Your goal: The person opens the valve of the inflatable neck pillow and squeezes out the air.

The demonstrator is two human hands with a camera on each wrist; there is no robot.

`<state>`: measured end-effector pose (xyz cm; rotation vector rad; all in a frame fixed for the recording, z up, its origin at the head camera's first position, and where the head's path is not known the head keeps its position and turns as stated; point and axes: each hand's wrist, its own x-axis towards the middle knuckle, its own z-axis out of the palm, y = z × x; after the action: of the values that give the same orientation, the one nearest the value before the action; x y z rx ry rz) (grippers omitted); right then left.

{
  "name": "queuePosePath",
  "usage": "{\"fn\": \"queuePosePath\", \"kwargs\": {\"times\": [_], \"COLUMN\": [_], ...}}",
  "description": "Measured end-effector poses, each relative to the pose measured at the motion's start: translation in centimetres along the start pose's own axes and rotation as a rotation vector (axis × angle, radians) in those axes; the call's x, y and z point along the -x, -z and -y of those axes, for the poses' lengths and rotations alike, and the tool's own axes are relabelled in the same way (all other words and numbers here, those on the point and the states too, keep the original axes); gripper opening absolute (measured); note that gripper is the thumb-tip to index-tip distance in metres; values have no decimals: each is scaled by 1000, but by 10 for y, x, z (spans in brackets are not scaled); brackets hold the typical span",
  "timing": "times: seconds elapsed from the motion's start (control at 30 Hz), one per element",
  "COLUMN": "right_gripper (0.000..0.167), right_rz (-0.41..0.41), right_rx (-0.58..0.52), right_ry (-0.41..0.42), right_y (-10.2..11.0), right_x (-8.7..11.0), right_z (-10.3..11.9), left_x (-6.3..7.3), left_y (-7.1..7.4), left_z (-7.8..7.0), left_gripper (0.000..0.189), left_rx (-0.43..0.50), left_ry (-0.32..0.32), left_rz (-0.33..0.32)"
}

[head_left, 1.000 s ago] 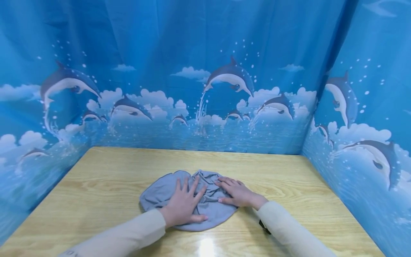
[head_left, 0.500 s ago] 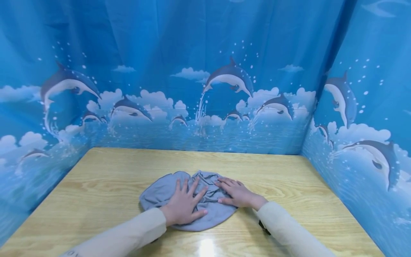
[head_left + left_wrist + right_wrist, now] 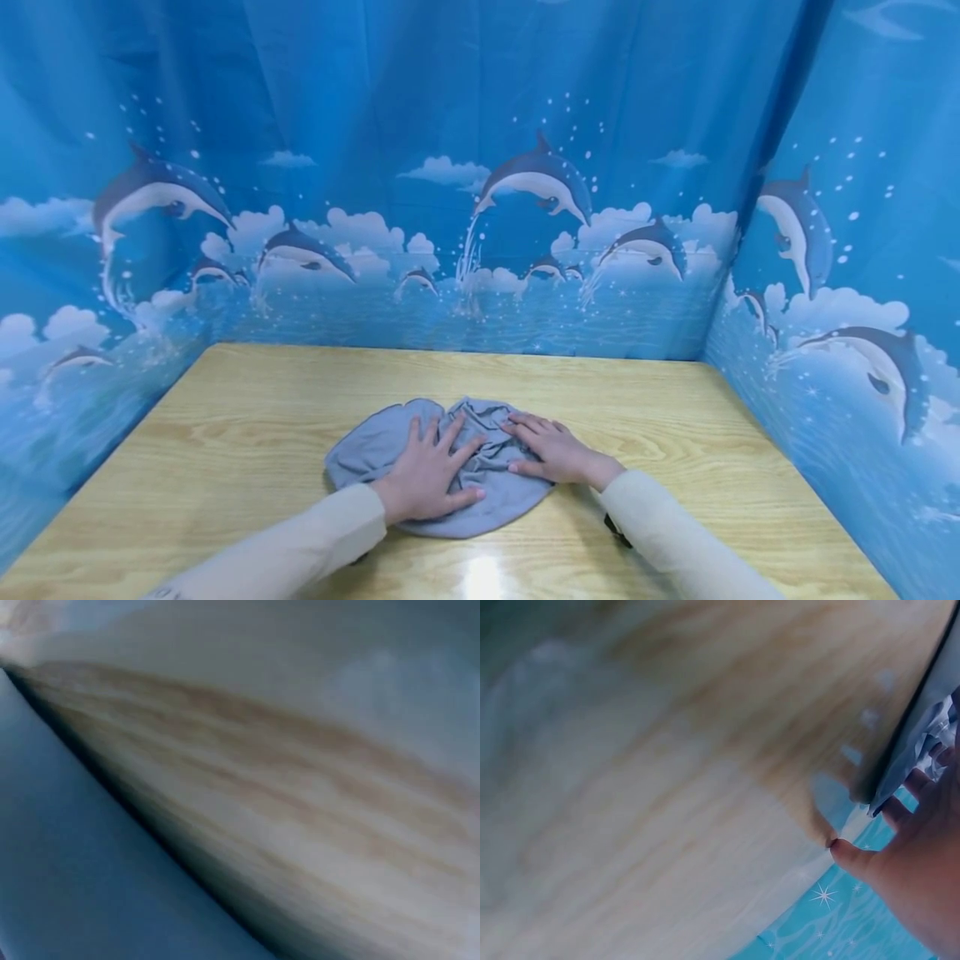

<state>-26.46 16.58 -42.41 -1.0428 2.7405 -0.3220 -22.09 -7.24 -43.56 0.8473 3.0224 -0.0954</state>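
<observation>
A grey piece of cloth [image 3: 371, 454], rounded in outline, lies flat on the table with wrinkles bunched along its middle. My left hand [image 3: 427, 475] rests palm down on it, fingers spread and straight. On its right part lies my right hand [image 3: 558, 454], with fingers extended over the wrinkles and the thumb apart. Beneath the palms the cloth is hidden. The right wrist view has my right hand at its right edge, touching the cloth [image 3: 922, 735]. In the blurred left wrist view a blue-grey surface fills the lower left, and the left hand cannot be made out.
The wood-grain table [image 3: 675, 417] extends around the cloth on all sides. Blue curtains [image 3: 360, 167] printed with dolphins and clouds stand along the table's back, left and right edges. A dark wrist strap [image 3: 618, 530] shows under the right sleeve.
</observation>
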Motion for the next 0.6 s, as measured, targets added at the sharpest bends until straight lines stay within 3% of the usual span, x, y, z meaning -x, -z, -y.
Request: {"fn": "queuePosePath", "kwargs": {"times": [0.3,0.6], "right_gripper": [65,68], "right_rz": [-34,-74], "right_rx": [25,28], "right_ry": [0,3], "right_y": [-2,0], "right_x": [3,7], "right_z": [-3,-1], "left_x": [5,16], "left_y": [5,8], "left_z": [11,26], "left_gripper": [71,69], "left_rx": [195,227], "left_ry": [-15,61], "left_rz": [-124,-198]}}
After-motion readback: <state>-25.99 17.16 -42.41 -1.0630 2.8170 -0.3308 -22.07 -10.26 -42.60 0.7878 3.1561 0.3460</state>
